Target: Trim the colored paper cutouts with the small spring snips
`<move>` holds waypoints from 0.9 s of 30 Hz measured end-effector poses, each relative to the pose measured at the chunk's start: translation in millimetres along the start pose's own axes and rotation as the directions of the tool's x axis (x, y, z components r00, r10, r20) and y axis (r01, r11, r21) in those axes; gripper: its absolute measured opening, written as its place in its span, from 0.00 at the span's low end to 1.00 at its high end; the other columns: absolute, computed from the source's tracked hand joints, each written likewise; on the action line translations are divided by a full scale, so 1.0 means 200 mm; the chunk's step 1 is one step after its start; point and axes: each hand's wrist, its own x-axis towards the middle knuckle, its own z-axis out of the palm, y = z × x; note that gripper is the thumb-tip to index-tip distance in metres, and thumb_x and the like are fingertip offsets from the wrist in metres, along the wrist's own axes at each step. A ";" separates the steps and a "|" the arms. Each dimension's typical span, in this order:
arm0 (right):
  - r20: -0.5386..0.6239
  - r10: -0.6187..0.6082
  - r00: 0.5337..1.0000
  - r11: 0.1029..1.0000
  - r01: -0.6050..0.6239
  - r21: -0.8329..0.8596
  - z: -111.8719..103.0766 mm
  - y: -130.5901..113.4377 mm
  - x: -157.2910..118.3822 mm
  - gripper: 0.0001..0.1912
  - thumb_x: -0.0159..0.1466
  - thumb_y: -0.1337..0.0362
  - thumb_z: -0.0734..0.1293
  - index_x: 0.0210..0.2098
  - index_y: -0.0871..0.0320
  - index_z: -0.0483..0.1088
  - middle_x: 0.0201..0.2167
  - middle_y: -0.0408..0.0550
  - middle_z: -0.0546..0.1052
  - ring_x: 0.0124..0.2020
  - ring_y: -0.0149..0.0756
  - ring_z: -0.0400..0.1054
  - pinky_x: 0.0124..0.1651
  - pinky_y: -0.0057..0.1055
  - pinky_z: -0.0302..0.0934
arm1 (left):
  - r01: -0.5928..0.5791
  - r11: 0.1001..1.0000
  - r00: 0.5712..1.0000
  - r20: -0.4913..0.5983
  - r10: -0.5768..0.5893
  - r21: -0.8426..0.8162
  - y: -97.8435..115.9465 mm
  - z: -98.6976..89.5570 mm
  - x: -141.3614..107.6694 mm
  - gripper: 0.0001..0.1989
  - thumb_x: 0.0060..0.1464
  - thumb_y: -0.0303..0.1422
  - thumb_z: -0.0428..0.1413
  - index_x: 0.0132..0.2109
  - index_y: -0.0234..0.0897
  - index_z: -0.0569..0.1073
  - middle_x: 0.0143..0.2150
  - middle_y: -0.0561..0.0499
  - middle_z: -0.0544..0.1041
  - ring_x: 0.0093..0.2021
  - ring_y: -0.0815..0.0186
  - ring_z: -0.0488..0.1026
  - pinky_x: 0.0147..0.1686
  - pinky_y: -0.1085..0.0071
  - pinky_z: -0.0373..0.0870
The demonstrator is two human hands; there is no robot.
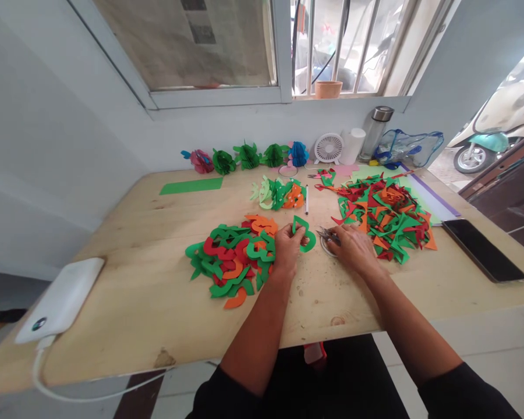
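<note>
My left hand [287,247] pinches a green paper cutout [304,235] with a curved outline, near the middle of the table. To its right, my right hand [353,247] is closed around small scissors [325,234], whose blades point toward the cutout without touching it. A round object [325,247] lies partly under the scissors and is too hidden to name. Just left of my left hand lies a pile of curved green, red and orange paper shapes [227,256]. Beyond my right hand spreads a heap of green, red and orange scraps [388,212].
Folded paper pieces [279,194] and a pen [306,201] lie ahead. Several paper figures [248,156], a small fan [329,148] and a bottle [376,134] line the wall. A phone [484,250] is right; a power bank [61,299] and green strip [191,186] are left.
</note>
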 end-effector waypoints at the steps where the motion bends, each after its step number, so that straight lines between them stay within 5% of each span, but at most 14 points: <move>1: -0.002 -0.001 1.000 1.000 0.001 -0.002 0.00 0.00 0.00 0.11 0.59 0.61 0.63 0.39 0.58 0.72 0.38 0.57 0.76 0.41 0.45 0.67 0.38 0.35 0.56 | -0.001 1.000 1.000 0.009 0.001 0.002 -0.01 0.00 0.00 0.11 0.35 0.34 0.62 0.24 0.34 0.68 0.19 0.59 0.65 0.18 0.76 0.63 0.19 0.79 0.59; 5: -0.049 0.025 0.999 0.993 -0.019 0.115 0.03 0.03 0.01 0.12 0.59 0.61 0.63 0.39 0.58 0.72 0.39 0.55 0.76 0.42 0.44 0.67 0.40 0.35 0.57 | -0.025 0.999 0.999 0.030 0.024 0.025 -0.02 0.00 0.00 0.10 0.36 0.34 0.61 0.24 0.34 0.68 0.18 0.59 0.65 0.17 0.76 0.62 0.19 0.79 0.58; 9: -0.089 0.158 0.983 0.876 -0.098 0.472 0.04 0.09 0.03 0.13 0.56 0.59 0.64 0.38 0.59 0.72 0.32 0.50 0.76 0.33 0.38 0.67 0.36 0.34 0.58 | -0.041 0.996 0.997 0.068 0.036 0.080 -0.03 0.01 0.00 0.08 0.38 0.33 0.59 0.24 0.34 0.68 0.18 0.58 0.65 0.17 0.76 0.63 0.19 0.79 0.58; 11: -0.061 0.269 0.961 0.688 -0.148 0.710 0.03 0.11 0.04 0.15 0.55 0.57 0.66 0.37 0.60 0.72 0.26 0.46 0.73 0.28 0.34 0.66 0.32 0.32 0.59 | -0.046 0.992 0.994 0.107 0.034 0.119 -0.03 0.02 -0.01 0.07 0.38 0.32 0.58 0.24 0.34 0.67 0.18 0.58 0.66 0.18 0.75 0.63 0.20 0.78 0.58; 14: 0.045 0.398 0.916 0.233 -0.148 0.961 -0.01 0.12 0.05 0.17 0.52 0.55 0.69 0.36 0.59 0.69 0.23 0.42 0.72 0.24 0.31 0.66 0.28 0.29 0.60 | -0.038 0.984 0.987 0.158 0.010 0.177 -0.02 0.03 -0.02 0.07 0.36 0.31 0.59 0.22 0.34 0.67 0.17 0.58 0.65 0.18 0.74 0.64 0.21 0.78 0.58; 16: 0.111 0.437 0.893 -0.047 -0.101 0.994 -0.05 0.12 0.05 0.17 0.49 0.55 0.70 0.35 0.57 0.68 0.23 0.40 0.71 0.23 0.29 0.65 0.25 0.27 0.59 | -0.008 0.987 0.978 0.206 -0.026 0.160 -0.01 0.04 -0.04 0.08 0.35 0.31 0.60 0.23 0.35 0.67 0.17 0.57 0.67 0.20 0.73 0.65 0.22 0.77 0.60; 19: 0.184 0.439 0.880 -0.282 -0.060 0.957 -0.08 0.13 0.05 0.15 0.48 0.58 0.71 0.31 0.56 0.66 0.25 0.39 0.71 0.20 0.26 0.63 0.19 0.23 0.54 | 0.089 0.993 0.955 0.275 -0.109 0.083 0.02 0.05 -0.07 0.09 0.36 0.33 0.60 0.26 0.35 0.69 0.19 0.55 0.69 0.20 0.71 0.67 0.23 0.75 0.61; 24: 0.212 0.411 0.887 -0.336 -0.068 0.939 -0.07 0.15 0.05 0.13 0.49 0.58 0.69 0.33 0.57 0.67 0.22 0.37 0.68 0.14 0.20 0.51 0.14 0.22 0.43 | 0.246 0.962 0.879 0.392 -0.272 0.116 0.01 0.06 -0.12 0.12 0.37 0.35 0.60 0.30 0.33 0.72 0.19 0.56 0.65 0.16 0.75 0.60 0.18 0.76 0.56; 27: 0.219 0.412 0.884 -0.338 -0.075 0.938 -0.06 0.14 0.05 0.15 0.47 0.59 0.71 0.33 0.57 0.67 0.21 0.36 0.67 0.14 0.20 0.50 0.14 0.22 0.41 | 0.069 0.953 0.891 0.412 -0.191 0.294 -0.02 0.06 -0.13 0.13 0.38 0.37 0.62 0.31 0.33 0.73 0.19 0.57 0.64 0.17 0.76 0.56 0.19 0.76 0.53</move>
